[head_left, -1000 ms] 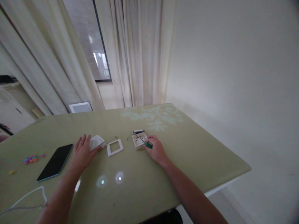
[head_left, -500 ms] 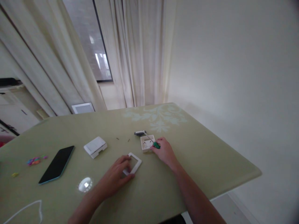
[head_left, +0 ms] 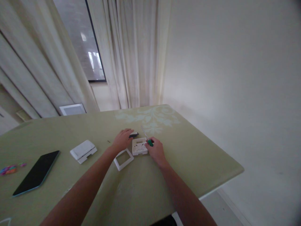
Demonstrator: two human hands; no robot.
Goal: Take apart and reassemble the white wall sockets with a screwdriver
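Observation:
My left hand (head_left: 123, 139) reaches over to a small black-and-white module (head_left: 134, 135), its fingers closed at the module's left end. In my right hand (head_left: 156, 150) is a screwdriver (head_left: 150, 142) with a green handle, its thin metal shaft pointing up and away from me. A square white mounting box (head_left: 139, 153) lies open side up between my hands, with small dark marks or parts inside. Right fingertips are at the box's right edge. Below my left wrist lies a white square frame (head_left: 127, 162), partly covered by the wrist.
A white plastic casing (head_left: 83, 150) and a black tablet (head_left: 37, 172) lie to the left on the green tablecloth (head_left: 141, 194). Small colourful pieces (head_left: 9, 169) are at the far left. A small dark screw (head_left: 108, 141) lies left of my left hand. The wall (head_left: 223, 94) stands at right.
My left hand has let go of the white frame and moved forward to the module. The screwdriver has swung more upright, its tip lifted off the box area. The view has turned right.

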